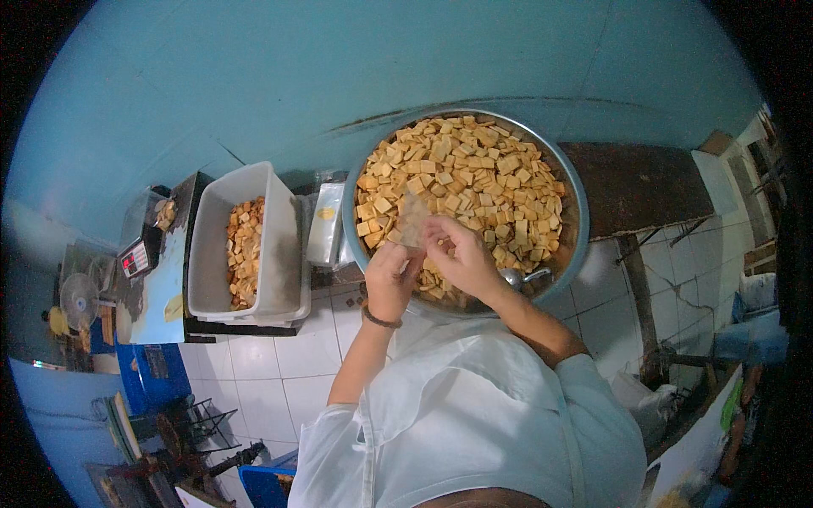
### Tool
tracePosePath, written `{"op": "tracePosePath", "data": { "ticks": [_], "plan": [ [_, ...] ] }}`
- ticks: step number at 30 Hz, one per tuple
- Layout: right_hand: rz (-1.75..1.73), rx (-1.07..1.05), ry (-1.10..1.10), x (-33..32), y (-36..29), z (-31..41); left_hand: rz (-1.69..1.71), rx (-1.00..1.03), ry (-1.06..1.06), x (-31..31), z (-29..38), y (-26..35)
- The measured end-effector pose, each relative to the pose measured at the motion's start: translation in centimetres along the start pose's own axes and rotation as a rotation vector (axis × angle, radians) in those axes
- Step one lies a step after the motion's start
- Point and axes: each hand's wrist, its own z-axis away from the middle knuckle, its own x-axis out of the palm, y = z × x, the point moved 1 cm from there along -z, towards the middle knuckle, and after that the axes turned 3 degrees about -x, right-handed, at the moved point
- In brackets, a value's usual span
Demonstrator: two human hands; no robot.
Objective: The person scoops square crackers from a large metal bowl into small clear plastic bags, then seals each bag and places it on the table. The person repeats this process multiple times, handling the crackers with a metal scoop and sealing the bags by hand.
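Note:
A large round metal basin (575,209) full of square, tan snack pieces (470,165) stands before me. Over its near left part, both hands pinch a small clear plastic bag (414,219). My left hand (392,270), with a dark band at the wrist, grips the bag's lower left edge. My right hand (460,251) has its fingertips at the bag's right side. Whether anything is inside the bag cannot be told, as the pieces show through it. A metal scoop (513,277) lies at the basin's near right rim, partly behind my right forearm.
Left of the basin lies a stack of clear plastic bags (325,222). Beyond it stands a whitish plastic bin (209,254) holding browner pieces. A digital scale (136,257) sits farther left. A dark bench (629,184) extends right. The blue wall rises behind.

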Motion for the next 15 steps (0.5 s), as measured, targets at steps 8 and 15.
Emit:
{"op": "tracePosePath", "data": {
  "ticks": [8, 15],
  "plan": [
    [0.239, 0.014, -0.076, -0.4, -0.4, -0.7, 0.241, -0.088, -0.192, 0.6, 0.1, -0.9],
    [0.281, -0.11, -0.162, 0.6, -0.3, 0.6, 1.14, -0.782, -0.282, 0.8, 1.1, -3.0]
  ]
}}
